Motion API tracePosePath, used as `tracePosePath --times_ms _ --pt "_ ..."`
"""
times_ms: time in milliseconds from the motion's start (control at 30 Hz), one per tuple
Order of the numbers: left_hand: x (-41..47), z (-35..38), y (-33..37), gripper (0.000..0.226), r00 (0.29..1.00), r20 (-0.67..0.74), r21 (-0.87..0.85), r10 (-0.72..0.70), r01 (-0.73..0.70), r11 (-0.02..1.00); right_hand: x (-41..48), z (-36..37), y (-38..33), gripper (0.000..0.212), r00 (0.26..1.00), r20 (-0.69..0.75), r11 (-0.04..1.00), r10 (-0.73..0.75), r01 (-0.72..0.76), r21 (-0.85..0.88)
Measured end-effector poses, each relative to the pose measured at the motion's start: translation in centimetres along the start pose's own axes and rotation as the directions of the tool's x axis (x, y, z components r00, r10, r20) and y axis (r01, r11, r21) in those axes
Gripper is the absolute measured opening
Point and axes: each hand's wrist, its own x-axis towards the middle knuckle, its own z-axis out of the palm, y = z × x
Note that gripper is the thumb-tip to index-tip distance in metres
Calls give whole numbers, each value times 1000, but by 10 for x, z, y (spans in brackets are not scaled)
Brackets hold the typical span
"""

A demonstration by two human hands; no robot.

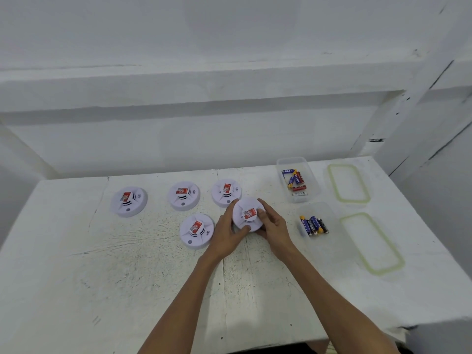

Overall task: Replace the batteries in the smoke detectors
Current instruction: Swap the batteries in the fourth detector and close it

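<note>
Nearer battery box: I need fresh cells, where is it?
Head view, right side: the nearer battery box sits between the held smoke detector and the nearer green-rimmed lid.

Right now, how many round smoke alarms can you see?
5: left detector, middle detector, right detector, front detector, and held detector between left hand and right hand.

Smoke detectors (129,201) are all white with a faint lilac tint, each with a red and white sticker (127,195) on top. Counter (127,264) is white with dark scratchy speckles. Nearer batteries (314,225) are blue, yellow and black; farther batteries (295,180) mix in red. Lids (348,183) have pale green rims.
</note>
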Motion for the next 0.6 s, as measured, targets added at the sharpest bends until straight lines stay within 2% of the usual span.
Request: tracePosePath --times_ms 600 --pt "0 1 -3 71 1000 -13 55 -4 5 998 1 -1 1 40 1000 8 1000 5 -6 21"
